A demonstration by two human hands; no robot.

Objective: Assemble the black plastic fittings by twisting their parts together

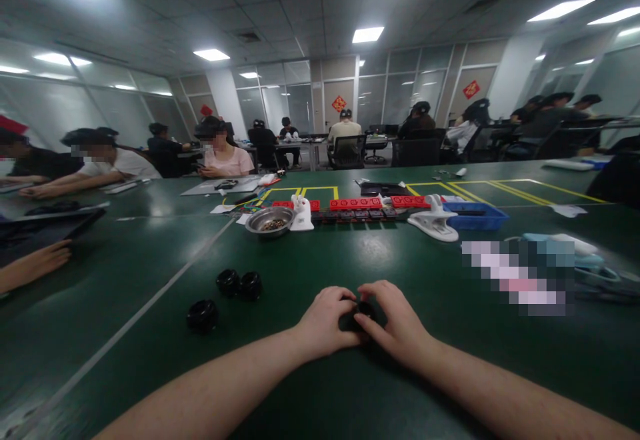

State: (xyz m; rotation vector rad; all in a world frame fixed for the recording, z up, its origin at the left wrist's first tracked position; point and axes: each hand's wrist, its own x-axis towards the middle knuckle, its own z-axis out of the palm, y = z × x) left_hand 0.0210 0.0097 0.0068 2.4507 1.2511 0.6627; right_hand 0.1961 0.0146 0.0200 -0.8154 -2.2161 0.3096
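Both of my hands meet low in the middle of the head view, just above the green table [165, 360]. A small black round part [367, 308] shows between them, mostly hidden by the fingers. My left hand [327, 318] curls around its left side. From the other side, my right hand [400, 325] grips it with thumb and bent fingers. To the left lie three glossy black ring-shaped parts, two side by side [239, 283] and one nearer me [201, 315].
Farther back are a metal bowl [270, 221] of small pieces, white stands [301, 213], a row of red blocks [355, 203] and a blue tray [477, 217]. A partly blurred pile [565, 260] lies at right. Another person's hand [37, 267] holds a dark panel at left.
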